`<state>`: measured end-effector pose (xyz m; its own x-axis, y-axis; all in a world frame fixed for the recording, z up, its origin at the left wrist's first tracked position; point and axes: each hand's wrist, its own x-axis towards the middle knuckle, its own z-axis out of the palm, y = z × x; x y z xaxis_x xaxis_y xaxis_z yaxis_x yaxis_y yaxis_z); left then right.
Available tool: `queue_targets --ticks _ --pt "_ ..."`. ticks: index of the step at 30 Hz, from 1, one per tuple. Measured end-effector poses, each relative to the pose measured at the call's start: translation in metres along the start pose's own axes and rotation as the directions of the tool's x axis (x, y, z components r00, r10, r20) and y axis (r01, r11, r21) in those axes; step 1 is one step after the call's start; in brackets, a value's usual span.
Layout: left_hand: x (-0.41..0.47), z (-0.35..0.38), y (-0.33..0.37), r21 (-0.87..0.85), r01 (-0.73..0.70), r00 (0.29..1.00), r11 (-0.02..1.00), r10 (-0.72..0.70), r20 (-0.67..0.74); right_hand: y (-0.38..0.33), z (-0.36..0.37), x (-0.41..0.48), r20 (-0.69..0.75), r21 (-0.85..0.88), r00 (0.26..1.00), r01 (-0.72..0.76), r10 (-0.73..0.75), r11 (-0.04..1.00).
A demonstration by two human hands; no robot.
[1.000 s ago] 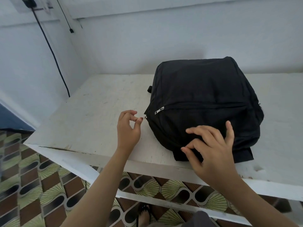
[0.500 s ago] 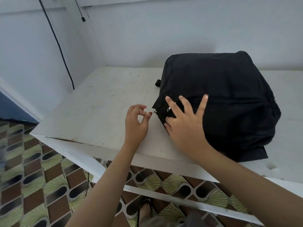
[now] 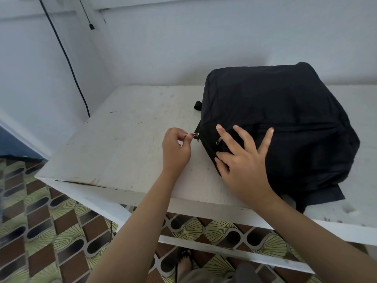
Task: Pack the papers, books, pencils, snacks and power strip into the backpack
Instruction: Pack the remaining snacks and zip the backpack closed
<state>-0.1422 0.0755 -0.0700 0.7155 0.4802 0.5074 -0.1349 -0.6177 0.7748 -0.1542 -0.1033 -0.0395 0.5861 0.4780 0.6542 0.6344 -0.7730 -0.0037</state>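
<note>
A black backpack [image 3: 285,123] is lying flat on the white worktop [image 3: 126,144], toward its right side and close to the back wall. The left hand [image 3: 176,150] is pinching a small metal zipper pull [image 3: 196,135] at the backpack's left edge, thumb and forefinger closed on it, the other fingers curled. The right hand [image 3: 242,160] is resting open on the backpack's near left corner, fingers spread and pressing the fabric, just beside a second zipper pull [image 3: 218,140] lying on the front panel. A black cable [image 3: 67,60] is hanging down the wall behind the worktop's left corner. Patterned tiles [image 3: 40,231] are covering the floor below.
</note>
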Motion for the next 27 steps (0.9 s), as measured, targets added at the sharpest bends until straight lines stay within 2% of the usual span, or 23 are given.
queue_targets --ticks 5,8,11,13,15,17,19,20,22,24,27 --pt "0.016 0.009 -0.001 -0.011 0.067 0.998 0.998 -0.066 0.024 0.001 0.002 -0.001 0.05 0.016 0.999 -0.001 0.0 1.0" --pt "0.019 0.008 0.001 0.022 0.102 0.989 0.995 -0.104 0.106 0.007 0.0 -0.006 0.076 0.124 0.996 0.033 -0.042 0.992" --pt "0.012 -0.001 0.009 0.032 -0.047 0.993 0.998 0.043 0.109 0.018 -0.01 -0.025 0.098 0.247 0.995 -0.003 -0.022 0.969" --pt "-0.001 -0.006 0.024 0.037 -0.184 0.98 0.982 0.18 0.083 0.029 -0.02 -0.041 0.099 0.229 0.994 -0.055 0.033 0.972" --pt "-0.02 -0.009 0.045 0.036 -0.373 0.919 0.927 0.364 0.152 0.043 -0.03 -0.057 0.074 0.174 0.993 -0.107 0.095 0.979" --pt "-0.04 -0.007 0.062 0.037 -0.591 0.772 0.806 0.552 0.315 0.058 -0.039 -0.071 0.054 0.165 0.987 -0.155 0.148 0.974" --pt "-0.054 0.003 0.071 0.063 -0.706 0.647 0.705 0.606 0.463 0.073 -0.046 -0.081 0.051 0.185 0.98 -0.199 0.193 0.962" --pt "-0.058 0.009 0.073 0.078 -0.724 0.626 0.686 0.604 0.493 0.079 -0.049 -0.085 0.05 0.197 0.977 -0.213 0.207 0.957" --pt "-0.062 0.021 0.074 0.051 -0.728 0.62 0.684 0.625 0.474 0.087 -0.052 -0.09 0.043 0.231 0.975 -0.222 0.218 0.947" --pt "-0.065 0.029 0.074 -0.019 -0.716 0.637 0.698 0.664 0.392 0.093 -0.055 -0.093 0.036 0.281 0.973 -0.23 0.229 0.932" --pt "-0.063 0.031 0.08 -0.083 -0.609 0.749 0.789 0.606 0.267 0.099 -0.059 -0.096 0.013 0.38 0.966 -0.243 0.258 0.892"
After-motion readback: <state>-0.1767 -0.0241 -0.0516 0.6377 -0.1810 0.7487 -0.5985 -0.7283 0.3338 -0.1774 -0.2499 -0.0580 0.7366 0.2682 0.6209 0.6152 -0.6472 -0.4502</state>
